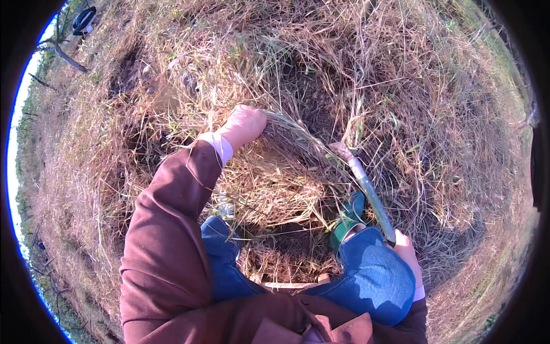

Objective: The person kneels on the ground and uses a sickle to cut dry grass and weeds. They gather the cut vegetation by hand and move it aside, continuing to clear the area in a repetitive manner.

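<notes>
My left hand is closed around one end of a bundle of long dry grass stalks, which stretches to the right toward the tool's head. Beside my right knee, my right hand grips the lower end of a hand tool with a long pale handle. The tool slants up and left, and its short, dull metal head lies against the stalks; the blade's exact shape is partly hidden by grass. Below my left hand is a mound of cut straw.
My jeans-clad knees are bent, with a green shoe under the right one. A wooden seat or frame edge shows between my legs. Bare branches and a dark bag-like object are at the upper left. Dry grass surrounds me.
</notes>
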The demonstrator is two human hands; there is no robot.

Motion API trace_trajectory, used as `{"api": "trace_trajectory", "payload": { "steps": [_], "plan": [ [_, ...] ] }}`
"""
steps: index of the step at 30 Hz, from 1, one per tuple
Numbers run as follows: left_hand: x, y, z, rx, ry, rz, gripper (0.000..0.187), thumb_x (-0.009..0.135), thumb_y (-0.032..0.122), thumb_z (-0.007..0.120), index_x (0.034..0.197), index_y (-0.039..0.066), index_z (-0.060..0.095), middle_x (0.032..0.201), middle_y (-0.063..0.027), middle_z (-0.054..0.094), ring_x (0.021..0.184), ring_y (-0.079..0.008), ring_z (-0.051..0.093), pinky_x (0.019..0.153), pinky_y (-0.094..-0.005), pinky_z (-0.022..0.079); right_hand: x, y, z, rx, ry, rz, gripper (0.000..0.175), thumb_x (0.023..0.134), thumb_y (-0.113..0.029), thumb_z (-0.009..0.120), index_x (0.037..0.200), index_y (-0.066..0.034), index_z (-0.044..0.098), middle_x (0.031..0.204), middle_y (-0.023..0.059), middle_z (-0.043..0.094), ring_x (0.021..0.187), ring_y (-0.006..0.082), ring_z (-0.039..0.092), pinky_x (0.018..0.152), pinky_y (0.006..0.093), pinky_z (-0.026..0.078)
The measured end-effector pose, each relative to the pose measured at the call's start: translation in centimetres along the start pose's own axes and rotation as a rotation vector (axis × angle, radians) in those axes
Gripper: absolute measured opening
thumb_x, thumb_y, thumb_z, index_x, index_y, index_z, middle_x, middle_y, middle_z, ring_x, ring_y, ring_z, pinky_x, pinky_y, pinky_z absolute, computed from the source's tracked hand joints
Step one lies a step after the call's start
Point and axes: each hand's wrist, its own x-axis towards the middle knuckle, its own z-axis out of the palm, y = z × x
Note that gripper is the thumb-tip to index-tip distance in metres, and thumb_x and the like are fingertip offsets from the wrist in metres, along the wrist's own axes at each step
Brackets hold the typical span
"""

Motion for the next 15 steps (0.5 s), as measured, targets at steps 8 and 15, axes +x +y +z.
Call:
{"api": "trace_trajectory", "payload": {
  "steps": [8, 15],
  "plan": [
    [-7.8, -0.3, 2.5, -0.207, 0.202, -0.053, 0.013, 0.075, 0.019, 0.063, 0.076, 0.006, 0.064, 0.069, -0.0135, 0.065, 0.065, -0.03, 0.065, 0.058, -0.0405, 0.051, -2.0, -3.7, -4.1, -0.019, 0.261, 0.005, 0.021, 0.073, -0.009, 0.059, 0.091, 0.0014, 0.055, 0.071, 0.0202, 0.06, 0.066, 0.0315, 0.063, 0.062, 0.0388, 0.048],
    [-14.0, -0.9, 13.2, -0.314, -0.112, -0.333, 0.012, 0.08, 0.013, 0.052, 0.082, 0.007, 0.063, 0.076, -0.0131, 0.067, 0.072, -0.0285, 0.067, 0.06, -0.039, 0.053, 4.7, -12.9, -8.9, -0.105, 0.278, -0.213, 0.017, 0.079, -0.006, 0.057, 0.096, -0.0007, 0.057, 0.069, 0.0183, 0.058, 0.063, 0.0298, 0.061, 0.06, 0.0383, 0.047]
  ]
}}
